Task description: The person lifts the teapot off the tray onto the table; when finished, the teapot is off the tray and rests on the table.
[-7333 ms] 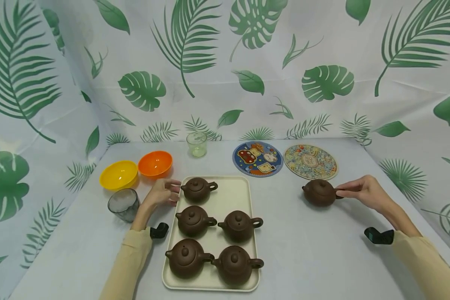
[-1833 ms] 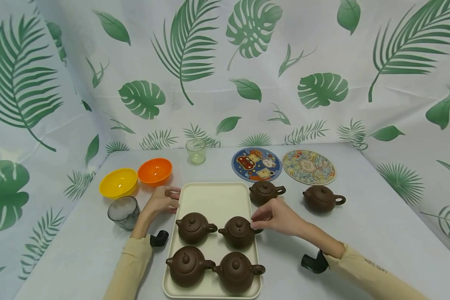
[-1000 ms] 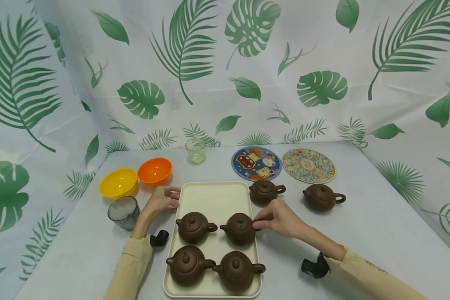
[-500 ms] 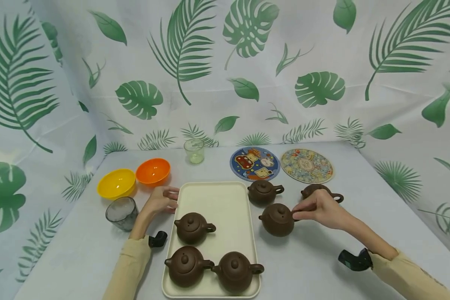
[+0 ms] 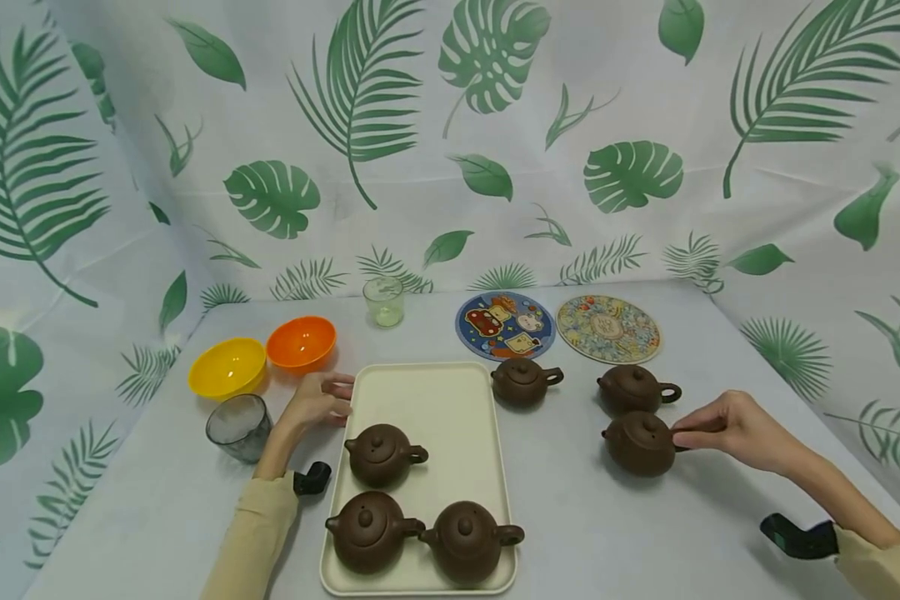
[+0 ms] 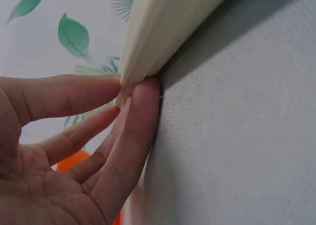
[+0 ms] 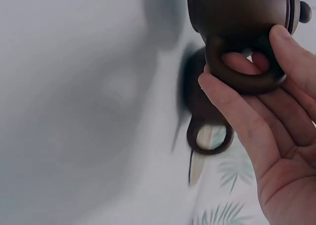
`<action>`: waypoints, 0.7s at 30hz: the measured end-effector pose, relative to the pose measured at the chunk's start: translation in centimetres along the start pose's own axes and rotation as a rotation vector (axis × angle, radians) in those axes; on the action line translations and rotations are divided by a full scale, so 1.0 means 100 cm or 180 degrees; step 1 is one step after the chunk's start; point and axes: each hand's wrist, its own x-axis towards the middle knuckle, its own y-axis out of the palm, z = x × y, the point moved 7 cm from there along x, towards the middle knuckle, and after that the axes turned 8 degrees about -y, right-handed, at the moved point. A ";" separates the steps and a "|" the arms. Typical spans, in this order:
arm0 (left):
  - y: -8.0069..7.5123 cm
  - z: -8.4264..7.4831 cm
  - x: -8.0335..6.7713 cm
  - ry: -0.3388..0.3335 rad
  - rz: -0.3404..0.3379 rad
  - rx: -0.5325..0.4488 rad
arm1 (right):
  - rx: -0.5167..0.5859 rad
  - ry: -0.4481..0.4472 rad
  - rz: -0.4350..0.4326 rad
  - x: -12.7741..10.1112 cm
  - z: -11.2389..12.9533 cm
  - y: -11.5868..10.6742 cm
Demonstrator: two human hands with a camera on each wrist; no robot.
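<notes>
In the head view my right hand [image 5: 746, 433] pinches the loop handle of a dark brown teapot [image 5: 640, 443] close over the table, right of the tray. The right wrist view shows that teapot's handle [image 7: 247, 81] between thumb and fingers. A second teapot [image 5: 633, 387] sits just behind it, and another [image 5: 521, 382] stands beside the tray's far right corner. My left hand [image 5: 313, 404] is at the left rim of the cream tray [image 5: 427, 387]; in the left wrist view its fingertips grip the rim [image 6: 140, 52]. On the tray are three more teapots, one [image 5: 380, 455] above two [image 5: 367, 533].
A yellow bowl [image 5: 227, 371], an orange bowl [image 5: 302, 344] and a grey glass [image 5: 240, 429] stand left of the tray. A greenish glass [image 5: 385, 302] is behind it. Two round patterned mats, one blue [image 5: 504, 325] and one floral [image 5: 607, 327], lie at the back right.
My right hand has lifted a teapot off the tray's right side and carried it right, in front of another teapot. Earlier, a teapot from the tray's far left moved beside the tray. The left hand stays.
</notes>
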 end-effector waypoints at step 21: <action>0.000 -0.002 -0.003 0.0027 -0.0002 0.0000 | -0.0036 0.0182 0.0026 -0.015 -0.020 -0.001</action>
